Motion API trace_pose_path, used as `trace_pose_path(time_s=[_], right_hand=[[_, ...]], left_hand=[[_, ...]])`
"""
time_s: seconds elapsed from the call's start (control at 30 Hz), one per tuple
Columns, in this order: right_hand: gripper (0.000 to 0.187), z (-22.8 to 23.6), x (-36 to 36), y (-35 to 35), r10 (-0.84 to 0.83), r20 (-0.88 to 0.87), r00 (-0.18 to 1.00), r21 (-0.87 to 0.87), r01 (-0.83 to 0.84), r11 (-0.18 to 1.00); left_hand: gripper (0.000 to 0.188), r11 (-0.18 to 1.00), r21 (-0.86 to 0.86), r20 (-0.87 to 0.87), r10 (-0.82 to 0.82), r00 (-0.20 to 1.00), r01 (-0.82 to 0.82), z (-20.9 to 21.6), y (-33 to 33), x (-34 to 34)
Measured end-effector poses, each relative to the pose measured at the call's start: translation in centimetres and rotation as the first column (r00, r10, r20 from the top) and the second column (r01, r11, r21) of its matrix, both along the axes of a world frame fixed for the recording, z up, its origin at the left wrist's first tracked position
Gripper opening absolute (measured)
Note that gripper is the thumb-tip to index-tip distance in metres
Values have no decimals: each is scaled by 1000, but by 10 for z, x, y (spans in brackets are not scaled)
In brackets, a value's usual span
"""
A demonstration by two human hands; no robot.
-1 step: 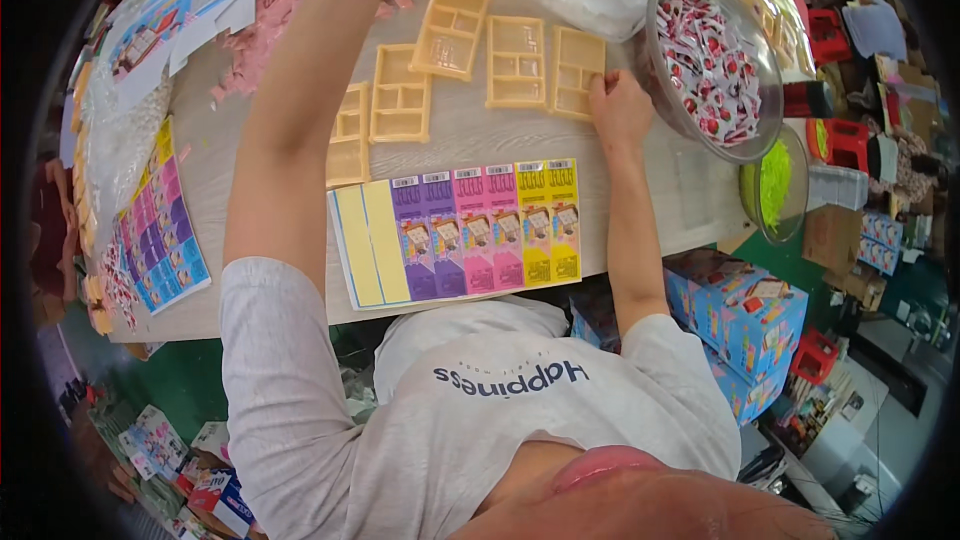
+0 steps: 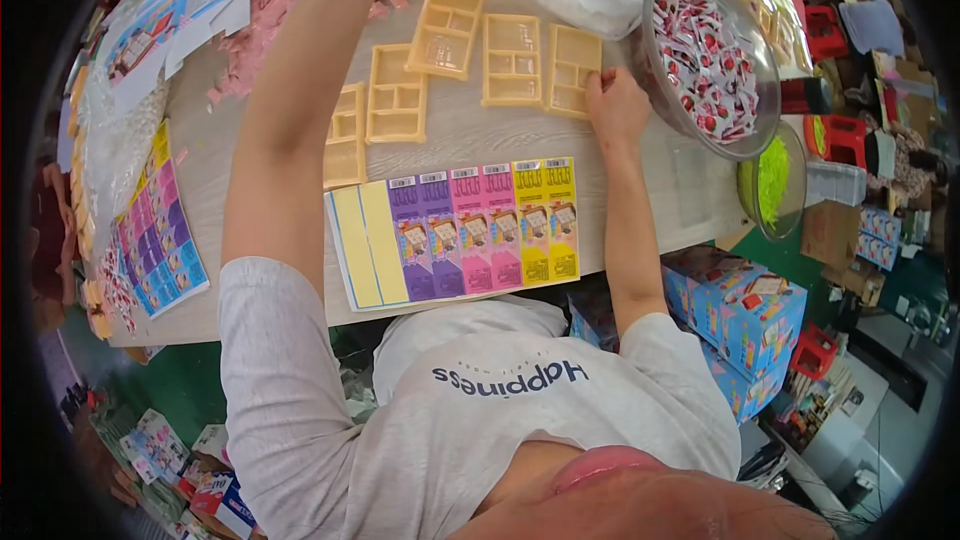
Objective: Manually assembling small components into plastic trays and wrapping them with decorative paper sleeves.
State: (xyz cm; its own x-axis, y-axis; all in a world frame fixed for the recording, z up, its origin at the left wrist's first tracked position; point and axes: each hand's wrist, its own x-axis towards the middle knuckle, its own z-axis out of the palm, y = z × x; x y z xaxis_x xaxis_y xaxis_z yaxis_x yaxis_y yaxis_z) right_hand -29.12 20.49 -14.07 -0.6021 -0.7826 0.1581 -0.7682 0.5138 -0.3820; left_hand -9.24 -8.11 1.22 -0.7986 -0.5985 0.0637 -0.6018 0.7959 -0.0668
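The grip of the right hand [image 2: 617, 105] is closed lightly on the right edge of a yellow plastic tray [image 2: 574, 70], fingers curled over its rim and thumb toward the person; the right forearm runs straight up from the lower part of the view across the pale tabletop [image 2: 480, 145], elbow near the tabletop's front edge; the left arm stretches much farther, up past the pile of pink wrappers [image 2: 262, 40] to the top rim of the view, and the left hand is cut off there, so its grip cannot be told; the held tray is the rightmost of a loose row of compartment trays lying flat on the tabletop, well within reach; I count six trays in all, namely three side by side at the top, two lower to the left beside the left forearm, and what looks like a sixth partly cut off at the top edge, though the bend of the lens makes that one uncertain; just below the trays lies a fanned stack of printed cards [image 2: 460, 230], with yellow, purple, pink and yellow strips showing; one clear bowl of red-and-white wrapped sweets [image 2: 710, 60] stands just right of the right hand; one smaller bowl of bright green shreds [image 2: 772, 180] sits below it.
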Motion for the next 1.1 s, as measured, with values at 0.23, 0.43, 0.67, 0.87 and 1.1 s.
trace_pose_path(time_s=[0.23,0.43,0.67,0.87,1.1], right_hand=[[23,10,13,-12,49,31,998,5,-49,999],[23,10,-6,19,84,-59,995,17,-83,996],[23,17,-1,13,69,-42,997,37,-67,997],[24,10,-7,13,20,-82,996,55,-15,998],[24,10,-4,33,22,-170,985,103,-4,995]], left_hand=[[67,991,61,-389,136,911,-122,-5,6,4],[61,940,259,-295,296,908,-223,13,59,38],[71,959,-68,-201,256,946,-274,-129,177,65],[85,938,140,-182,339,923,-317,-143,256,25],[88,914,238,-288,390,875,-329,-142,307,43]])
